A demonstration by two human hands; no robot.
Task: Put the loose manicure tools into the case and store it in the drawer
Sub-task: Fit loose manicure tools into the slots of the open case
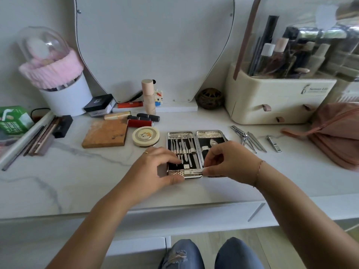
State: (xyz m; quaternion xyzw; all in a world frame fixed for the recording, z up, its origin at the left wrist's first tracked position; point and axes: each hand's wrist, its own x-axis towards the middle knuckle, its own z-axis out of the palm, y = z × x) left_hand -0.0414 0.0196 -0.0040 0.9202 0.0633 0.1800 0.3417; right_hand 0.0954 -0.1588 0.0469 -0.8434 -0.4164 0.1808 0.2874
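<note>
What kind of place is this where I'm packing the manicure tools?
Most likely a dressing table at home: lipsticks lie on the marble-look top, a cosmetics organiser full of bottles stands at the right, and the manicure case lies open in front.

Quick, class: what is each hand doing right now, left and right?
Left hand: grips the near left corner of the open case.
Right hand: pinches a flat metal tool over the case's near edge.

Soft even daylight, faint shadows, glare on the clear organiser lid (320, 32), wide-angle bending at edges
</note>
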